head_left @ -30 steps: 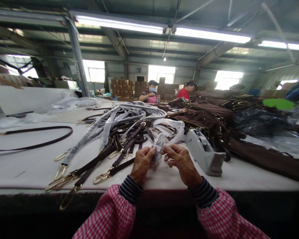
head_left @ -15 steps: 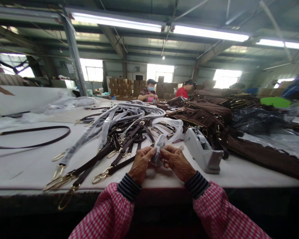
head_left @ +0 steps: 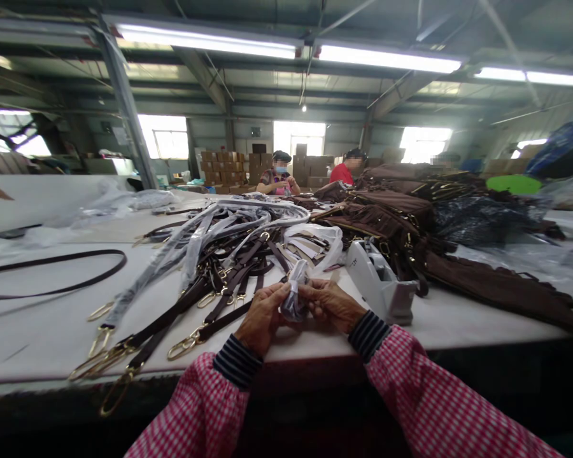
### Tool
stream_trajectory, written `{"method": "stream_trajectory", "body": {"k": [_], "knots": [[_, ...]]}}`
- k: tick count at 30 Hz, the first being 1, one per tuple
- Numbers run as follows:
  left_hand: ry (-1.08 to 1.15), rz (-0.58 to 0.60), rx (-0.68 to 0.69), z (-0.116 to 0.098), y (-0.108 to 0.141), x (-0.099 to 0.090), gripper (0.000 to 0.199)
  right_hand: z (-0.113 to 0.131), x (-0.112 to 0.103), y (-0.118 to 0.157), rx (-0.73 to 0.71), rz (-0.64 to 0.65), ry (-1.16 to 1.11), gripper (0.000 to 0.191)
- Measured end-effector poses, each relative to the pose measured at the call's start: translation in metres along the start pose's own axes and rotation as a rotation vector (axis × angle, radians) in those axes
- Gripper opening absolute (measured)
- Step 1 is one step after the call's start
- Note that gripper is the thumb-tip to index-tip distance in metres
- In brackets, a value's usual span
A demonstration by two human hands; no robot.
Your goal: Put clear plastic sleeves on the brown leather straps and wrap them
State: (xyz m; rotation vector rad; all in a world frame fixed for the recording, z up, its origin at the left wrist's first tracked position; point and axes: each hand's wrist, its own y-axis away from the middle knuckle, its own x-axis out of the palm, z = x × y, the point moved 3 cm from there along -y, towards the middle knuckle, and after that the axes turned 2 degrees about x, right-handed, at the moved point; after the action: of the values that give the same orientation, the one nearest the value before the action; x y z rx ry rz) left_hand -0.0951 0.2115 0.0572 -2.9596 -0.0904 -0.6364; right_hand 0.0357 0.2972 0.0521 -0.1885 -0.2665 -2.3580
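Between my hands, above the front of the table, is a small plastic-wrapped bundle (head_left: 295, 291), clear film gathered at the top and something dark inside. My left hand (head_left: 266, 318) pinches it from the left with thumb and fingers. From the right, my right hand (head_left: 332, 304) grips its neck. A white tape dispenser (head_left: 379, 286) stands just right of my right hand. Dark brown straps with gold clasps (head_left: 186, 340) lie to the left of my left hand. Behind the bundle is a clear bag of flat strips (head_left: 312, 245).
Plastic-sleeved straps (head_left: 205, 232) are heaped at centre left, and a looped dark strap (head_left: 76, 254) lies farther left. Brown bags (head_left: 396, 216) with gold zips pile up at the right beside dark plastic film (head_left: 487, 219). Two people work across the table, near stacked cartons (head_left: 222, 166).
My view has shifted slightly, so the scene sits a little further left. Both hands still hold the bundle, whose dark lower part now shows more.
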Motion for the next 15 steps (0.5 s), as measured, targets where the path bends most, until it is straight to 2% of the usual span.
{"method": "stream_trajectory", "body": {"k": [5,7,9,12,13,15], "knots": [[-0.002,-0.013,0.001,-0.003,-0.001,0.001,0.042,0.001,0.002,0.007,-0.049,-0.051,0.050,0.053],[-0.013,-0.025,0.005,-0.004,0.000,0.002,0.045,0.007,0.003,0.015,-0.126,-0.106,0.097,0.045],[-0.027,-0.044,0.019,-0.005,0.001,0.002,0.046,0.021,0.002,0.026,-0.280,-0.197,0.209,0.034],[-0.056,-0.066,0.027,-0.005,0.001,0.002,0.045,0.051,0.004,0.040,-0.612,-0.303,0.575,0.015],[-0.069,-0.071,0.024,-0.004,0.001,0.001,0.045,0.060,0.007,0.043,-0.711,-0.282,0.731,0.014],[-0.094,-0.079,0.014,-0.002,-0.001,0.000,0.045,0.075,0.015,0.044,-0.839,-0.128,1.037,0.014]]}}
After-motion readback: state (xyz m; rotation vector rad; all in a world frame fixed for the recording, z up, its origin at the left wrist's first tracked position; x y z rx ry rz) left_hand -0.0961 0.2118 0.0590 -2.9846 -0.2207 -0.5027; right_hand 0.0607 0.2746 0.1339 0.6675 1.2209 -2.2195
